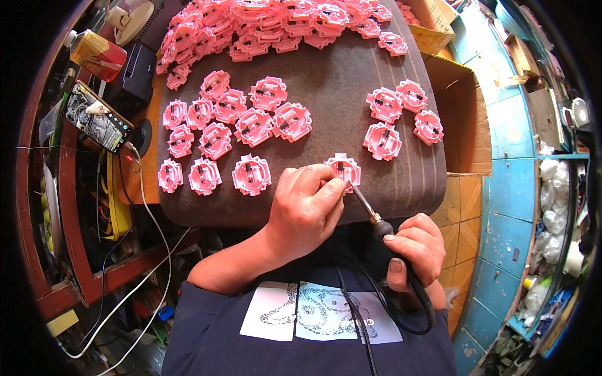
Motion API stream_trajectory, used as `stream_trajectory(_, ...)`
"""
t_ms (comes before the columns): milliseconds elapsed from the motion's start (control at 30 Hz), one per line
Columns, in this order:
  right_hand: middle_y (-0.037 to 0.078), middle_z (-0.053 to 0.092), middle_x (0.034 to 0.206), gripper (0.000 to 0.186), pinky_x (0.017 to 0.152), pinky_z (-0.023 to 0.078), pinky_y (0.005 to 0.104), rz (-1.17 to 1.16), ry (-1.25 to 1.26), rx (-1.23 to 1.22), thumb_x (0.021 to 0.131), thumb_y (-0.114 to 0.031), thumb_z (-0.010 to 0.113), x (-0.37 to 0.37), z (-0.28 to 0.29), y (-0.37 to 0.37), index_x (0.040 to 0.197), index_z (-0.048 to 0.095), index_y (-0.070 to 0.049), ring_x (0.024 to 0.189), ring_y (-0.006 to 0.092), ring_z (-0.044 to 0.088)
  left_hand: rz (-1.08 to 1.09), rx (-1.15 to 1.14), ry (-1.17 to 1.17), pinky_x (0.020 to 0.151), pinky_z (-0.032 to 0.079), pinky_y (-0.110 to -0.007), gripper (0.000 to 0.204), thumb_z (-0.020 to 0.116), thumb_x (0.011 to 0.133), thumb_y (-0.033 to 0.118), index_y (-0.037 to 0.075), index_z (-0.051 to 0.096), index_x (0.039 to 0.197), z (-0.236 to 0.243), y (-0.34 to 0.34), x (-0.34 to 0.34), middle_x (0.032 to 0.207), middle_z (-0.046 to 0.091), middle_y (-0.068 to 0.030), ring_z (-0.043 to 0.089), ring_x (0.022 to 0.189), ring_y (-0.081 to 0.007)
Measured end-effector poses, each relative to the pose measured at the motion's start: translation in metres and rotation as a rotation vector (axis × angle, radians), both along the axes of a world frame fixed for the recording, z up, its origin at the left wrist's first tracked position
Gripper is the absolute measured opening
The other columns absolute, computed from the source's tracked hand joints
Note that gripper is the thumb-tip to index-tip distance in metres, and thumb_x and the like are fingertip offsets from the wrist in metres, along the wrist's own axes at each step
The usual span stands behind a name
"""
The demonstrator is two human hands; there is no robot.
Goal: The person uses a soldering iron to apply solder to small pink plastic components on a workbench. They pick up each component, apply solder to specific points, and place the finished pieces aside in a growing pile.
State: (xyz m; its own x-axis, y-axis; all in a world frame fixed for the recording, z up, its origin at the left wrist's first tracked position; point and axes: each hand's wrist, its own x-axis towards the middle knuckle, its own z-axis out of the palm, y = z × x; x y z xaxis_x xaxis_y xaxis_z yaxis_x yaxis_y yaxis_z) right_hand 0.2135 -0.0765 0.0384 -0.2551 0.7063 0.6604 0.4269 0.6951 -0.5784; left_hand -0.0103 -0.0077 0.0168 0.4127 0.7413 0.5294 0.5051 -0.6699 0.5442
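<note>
My right hand (pixel 415 249) grips the dark handle of a soldering iron (pixel 365 205), whose metal shaft points up and left. Its tip meets a pink plastic part (pixel 351 170) with a small black component inside, near the table's front edge. At that same part, the fingers of my left hand (pixel 306 202) are pinched together; what they hold is hidden. Several similar pink parts, such as one close by (pixel 251 175), lie spread out to the left. To the right sits a smaller group (pixel 382 140).
A big heap of pink parts (pixel 263 25) covers the table's (pixel 338 81) far side. On the left stand a phone (pixel 97 118) and a drink bottle (pixel 97 55). A cardboard box (pixel 461 119) adjoins the right edge. The iron's black cord (pixel 421 294) loops by my right wrist.
</note>
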Motion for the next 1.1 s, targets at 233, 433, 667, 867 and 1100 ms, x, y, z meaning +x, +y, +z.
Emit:
stream_trajectory(233,0.009,0.061,0.071,0.027,0.056,0.044,0.0383,-0.002,-0.005,-0.002,0.086,-0.014,0.069,-0.001,0.003,0.001,0.108,0.069,0.001,0.060,0.0255,0.057,-0.003,-0.004,0.005,0.076,0.049,-0.041,0.028,0.081,0.078,-0.001,0.005,0.070,0.103,0.000,0.000,0.000,0.102,0.067,-0.0105,0.064,0.086,-0.0300)
stream_trajectory(433,0.009,0.062,0.072,0.029,0.056,0.044,0.0382,-0.006,-0.016,-0.008,0.082,-0.012,0.070,-0.002,0.003,0.000,0.109,0.070,0.001,0.060,0.0255,0.057,-0.002,-0.003,0.006,0.076,0.050,-0.041,0.029,0.081,0.078,-0.001,0.005,0.070,0.104,0.001,0.000,0.000,0.103,0.067,-0.0106,0.064,0.087,-0.0303)
stream_trajectory(667,0.009,0.061,0.073,0.026,0.056,0.045,0.0377,-0.049,0.007,0.009,0.088,-0.016,0.069,0.002,0.002,-0.001,0.110,0.069,0.000,0.062,0.0258,0.058,0.005,-0.003,0.005,0.076,0.050,-0.041,0.027,0.081,0.078,-0.001,0.005,0.071,0.103,0.000,-0.001,-0.001,0.103,0.067,-0.0107,0.064,0.088,-0.0301)
stream_trajectory(867,0.013,0.063,0.087,0.033,0.066,0.050,0.0401,-0.188,0.032,0.086,0.090,-0.013,0.079,0.006,0.002,0.014,0.117,0.068,0.002,0.075,0.0296,0.059,-0.004,-0.004,-0.006,0.077,0.050,-0.041,0.027,0.080,0.079,0.000,0.005,0.071,0.104,0.000,0.000,-0.001,0.103,0.067,-0.0103,0.065,0.088,-0.0298)
stream_trajectory(1100,0.017,0.073,0.097,0.047,0.069,0.054,0.0419,0.059,-0.079,-0.031,0.081,0.001,0.069,0.002,0.016,0.090,0.128,0.069,0.001,0.074,0.0324,0.067,0.003,-0.008,-0.015,0.078,0.050,-0.042,0.025,0.080,0.079,0.000,0.005,0.072,0.103,-0.001,0.000,-0.001,0.103,0.068,-0.0106,0.066,0.088,-0.0310)
